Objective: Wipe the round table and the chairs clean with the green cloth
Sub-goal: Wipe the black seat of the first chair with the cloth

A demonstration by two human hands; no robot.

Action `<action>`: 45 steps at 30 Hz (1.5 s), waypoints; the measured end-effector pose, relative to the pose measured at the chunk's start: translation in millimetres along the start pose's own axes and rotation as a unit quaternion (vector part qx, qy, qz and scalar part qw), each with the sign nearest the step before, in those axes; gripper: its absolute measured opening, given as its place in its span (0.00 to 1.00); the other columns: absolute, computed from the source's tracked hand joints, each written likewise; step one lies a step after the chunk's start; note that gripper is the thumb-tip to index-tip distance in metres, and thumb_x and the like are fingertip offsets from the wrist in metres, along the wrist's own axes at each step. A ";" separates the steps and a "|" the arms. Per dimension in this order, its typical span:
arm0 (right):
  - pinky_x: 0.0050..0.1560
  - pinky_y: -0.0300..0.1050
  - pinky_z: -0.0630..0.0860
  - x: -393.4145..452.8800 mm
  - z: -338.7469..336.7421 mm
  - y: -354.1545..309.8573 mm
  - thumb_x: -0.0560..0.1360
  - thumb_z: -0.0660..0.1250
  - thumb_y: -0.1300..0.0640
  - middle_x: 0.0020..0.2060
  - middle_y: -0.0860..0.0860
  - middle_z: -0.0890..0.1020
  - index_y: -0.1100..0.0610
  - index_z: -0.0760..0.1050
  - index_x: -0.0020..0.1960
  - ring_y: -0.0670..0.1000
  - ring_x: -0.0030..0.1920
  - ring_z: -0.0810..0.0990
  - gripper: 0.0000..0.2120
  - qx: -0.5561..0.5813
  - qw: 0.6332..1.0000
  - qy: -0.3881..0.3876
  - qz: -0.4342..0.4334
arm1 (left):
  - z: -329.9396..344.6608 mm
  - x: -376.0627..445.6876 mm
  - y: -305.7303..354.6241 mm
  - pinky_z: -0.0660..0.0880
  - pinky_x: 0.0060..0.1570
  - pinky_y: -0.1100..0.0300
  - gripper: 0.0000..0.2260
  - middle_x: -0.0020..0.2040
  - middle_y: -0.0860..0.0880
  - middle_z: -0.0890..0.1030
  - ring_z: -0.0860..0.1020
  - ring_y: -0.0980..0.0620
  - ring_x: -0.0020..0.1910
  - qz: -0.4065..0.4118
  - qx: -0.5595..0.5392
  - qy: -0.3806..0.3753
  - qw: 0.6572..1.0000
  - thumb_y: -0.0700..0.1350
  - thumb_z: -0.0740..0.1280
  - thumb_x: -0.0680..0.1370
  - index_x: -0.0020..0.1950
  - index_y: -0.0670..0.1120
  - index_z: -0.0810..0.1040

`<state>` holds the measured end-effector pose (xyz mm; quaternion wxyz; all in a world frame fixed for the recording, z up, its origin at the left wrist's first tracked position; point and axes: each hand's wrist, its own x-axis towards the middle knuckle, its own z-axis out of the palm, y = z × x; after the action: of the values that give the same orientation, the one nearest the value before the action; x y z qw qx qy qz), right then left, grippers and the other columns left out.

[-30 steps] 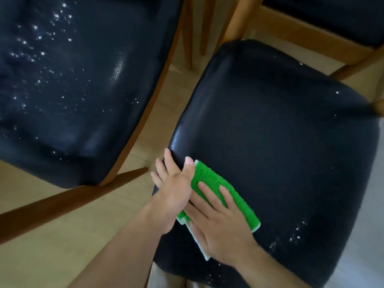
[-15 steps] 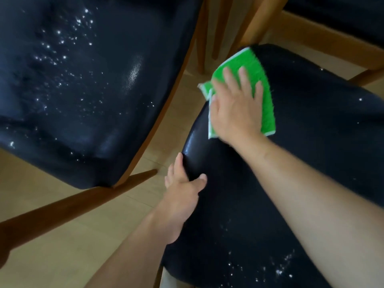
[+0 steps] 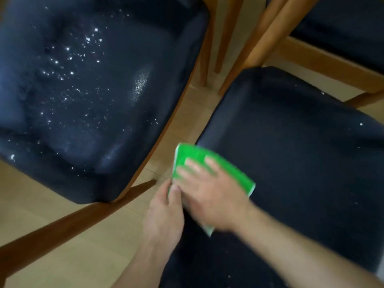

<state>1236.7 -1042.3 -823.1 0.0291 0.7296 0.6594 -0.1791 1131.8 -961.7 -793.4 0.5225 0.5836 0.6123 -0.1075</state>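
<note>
Right grip (image 3: pixel 209 196) laid flat and open-palmed on green cloth (image 3: pixel 207 163), pressing rather than clasping, at near left edge of right chair seat (image 3: pixel 291 152). Left grip (image 3: pixel 164 217) cupped at that edge beside cloth, probably to catch crumbs. Open seat beyond; speckled left chair seat (image 3: pixel 87 96) across narrow floor (image 3: pixel 182 121) gap.

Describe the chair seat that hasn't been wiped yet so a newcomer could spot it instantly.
Start from the green cloth pressed under the right hand on the near dark seat. Cross the strip of wooden floor to the left: that neighbouring dark seat is it. Unlike the mostly clean seat being wiped, it is thickly speckled with white crumbs.
</note>
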 end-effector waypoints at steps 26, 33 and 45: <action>0.74 0.57 0.48 17.3 -30.1 157.8 0.81 0.44 0.44 0.78 0.44 0.55 0.43 0.51 0.77 0.51 0.78 0.51 0.25 0.086 0.940 0.086 0.318 | 66.5 27.4 103.0 0.47 0.74 0.50 0.52 0.77 0.49 0.33 0.38 0.48 0.77 0.263 0.332 -0.077 0.903 0.58 0.71 0.73 0.76 0.49 0.31; 0.69 0.63 0.58 -55.2 -18.5 204.3 0.80 0.50 0.51 0.68 0.54 0.71 0.55 0.66 0.71 0.58 0.70 0.64 0.21 0.114 0.783 0.187 0.582 | 101.5 46.5 131.1 0.38 0.68 0.32 0.68 0.69 0.45 0.19 0.25 0.37 0.71 0.092 0.384 -0.188 0.899 0.62 0.77 0.64 0.60 0.50 0.13; 0.74 0.56 0.45 31.0 -33.3 161.8 0.81 0.46 0.46 0.77 0.46 0.58 0.49 0.55 0.78 0.52 0.77 0.51 0.26 0.120 0.918 0.144 0.350 | 114.2 48.7 135.8 0.43 0.69 0.32 0.72 0.66 0.45 0.18 0.27 0.37 0.72 0.028 0.449 -0.119 0.885 0.65 0.78 0.57 0.47 0.51 0.07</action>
<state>1403.5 -1024.4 -832.7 -0.0933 0.9296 0.3328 -0.1280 1313.8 -976.9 -815.0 0.2766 0.7556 0.4153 -0.4243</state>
